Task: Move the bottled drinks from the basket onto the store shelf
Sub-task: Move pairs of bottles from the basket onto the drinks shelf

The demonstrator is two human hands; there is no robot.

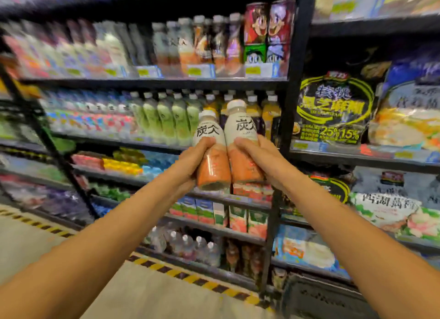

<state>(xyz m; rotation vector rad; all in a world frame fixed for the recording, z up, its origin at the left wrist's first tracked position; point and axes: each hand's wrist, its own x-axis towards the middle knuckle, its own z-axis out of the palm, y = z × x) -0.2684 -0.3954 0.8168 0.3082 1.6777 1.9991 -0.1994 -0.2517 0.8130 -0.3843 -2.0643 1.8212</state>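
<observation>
My left hand grips a bottle with a white cap, a cream label with black characters and an orange lower half. My right hand grips a second, matching bottle right beside it, and the two bottles touch. Both are held upright in front of the black store shelf, level with its second row of drinks. The dark basket shows at the bottom right, mostly hidden.
Rows of bottled drinks fill the upper shelves, with cartons and water bottles lower down. A black upright post separates bagged goods on the right. Yellow-black floor tape runs along the shelf base.
</observation>
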